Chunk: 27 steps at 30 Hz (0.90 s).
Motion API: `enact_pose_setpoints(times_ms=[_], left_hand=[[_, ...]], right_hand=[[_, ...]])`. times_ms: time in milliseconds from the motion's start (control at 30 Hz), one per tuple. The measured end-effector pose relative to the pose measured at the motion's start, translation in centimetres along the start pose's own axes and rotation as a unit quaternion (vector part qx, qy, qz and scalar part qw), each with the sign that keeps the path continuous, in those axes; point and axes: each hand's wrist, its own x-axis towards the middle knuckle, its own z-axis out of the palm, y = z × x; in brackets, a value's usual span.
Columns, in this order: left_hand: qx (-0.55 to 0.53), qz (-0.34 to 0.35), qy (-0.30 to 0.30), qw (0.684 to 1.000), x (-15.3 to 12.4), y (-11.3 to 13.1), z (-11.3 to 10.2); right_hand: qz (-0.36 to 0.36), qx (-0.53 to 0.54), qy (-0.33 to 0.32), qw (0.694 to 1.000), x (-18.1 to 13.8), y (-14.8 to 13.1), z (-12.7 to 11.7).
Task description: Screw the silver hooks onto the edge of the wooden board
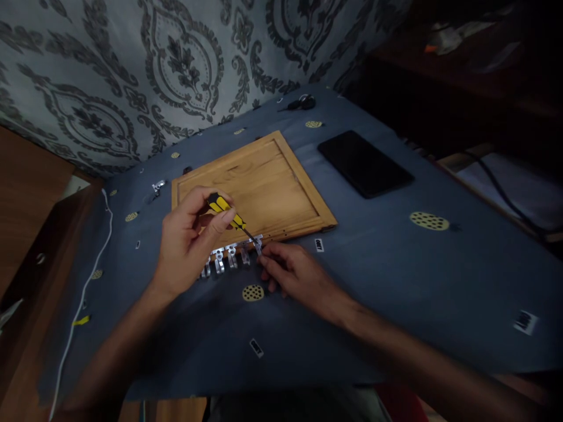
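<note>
My left hand (187, 234) is closed around the handle of a yellow and black screwdriver (227, 211). The screwdriver's thin shaft slants down to the right, its tip at the last of several shiny metal hooks (232, 257) in a row along the near edge of a framed wooden panel (259, 187). At that end of the row, my right hand (292, 269) pinches the rightmost metal hook (258, 245) between thumb and fingers. Small dark holes show in the panel's edge to the right of it. My left hand covers the panel's near left corner.
A black tablet (365, 164) lies right of the panel on the blue patterned tablecloth (352, 264). One loose metal piece (158, 187) rests at the left. Farther back are black-handled scissors or a similar tool (303, 102). A white cable (94, 261) runs down the table's left side.
</note>
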Motion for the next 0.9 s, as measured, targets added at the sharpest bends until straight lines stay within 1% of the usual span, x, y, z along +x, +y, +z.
enact_pose_setpoints(times_ms=[200,333,400,467,567,633,900], left_hand=[[0.03,-0.004,-0.065,0.997,0.9,0.2,-0.8],[0.091,0.034,-0.133,0.986,0.9,0.0,-1.0],[0.121,0.054,-0.156,0.979,0.7,-0.1,-0.9],[0.121,0.064,-0.146,0.98,0.4,0.1,-0.9],[0.09,0.064,-0.101,0.989,0.3,0.5,-1.2],[0.083,0.06,-0.083,0.991,0.3,0.9,-1.4],[0.107,0.064,-0.083,0.989,0.1,1.2,-1.3]], right_hand=[[-0.003,0.013,0.004,1.0,-0.1,0.0,-0.1],[-0.004,0.018,0.002,1.0,0.0,0.0,-0.1],[-0.005,0.02,0.003,1.0,0.0,0.0,-0.1],[-0.005,0.022,0.004,1.0,0.0,-0.1,0.0],[-0.001,0.019,0.006,1.0,-0.1,-0.1,-0.1],[-0.001,0.017,0.008,1.0,-0.1,-0.2,-0.1],[-0.002,0.003,0.008,1.0,-0.2,-0.4,-0.1]])
